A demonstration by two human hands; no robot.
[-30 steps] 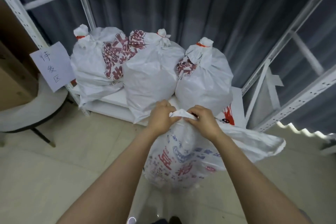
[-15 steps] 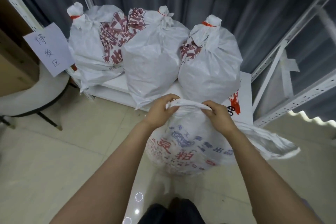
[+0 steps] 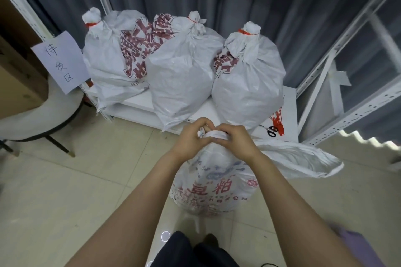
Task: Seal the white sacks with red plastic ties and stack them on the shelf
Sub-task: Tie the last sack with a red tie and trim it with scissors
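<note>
While three tied white woven sacks (image 3: 182, 76) crowd low white shelf board (image 3: 289, 110), fourth printed white sack (image 3: 217, 186) stands on beige tiled floor (image 3: 86, 180), just near of shelf edge. Left hand (image 3: 191, 138), right hand (image 3: 235, 142) touching, both clench its bunched neck. One bundle of red plastic ties (image 3: 276, 120) on bare right shelf end. Open floor left.

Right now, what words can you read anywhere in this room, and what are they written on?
"待发区": handwritten on the paper sign.
"豆粕": big red print on the held sack.
"公司": ends a small red line lower on that sack; the rest is blurred.
Big red characters on the tied sacks: too crumpled to read.
Small black print low on the leftmost one: too small to read.
</note>
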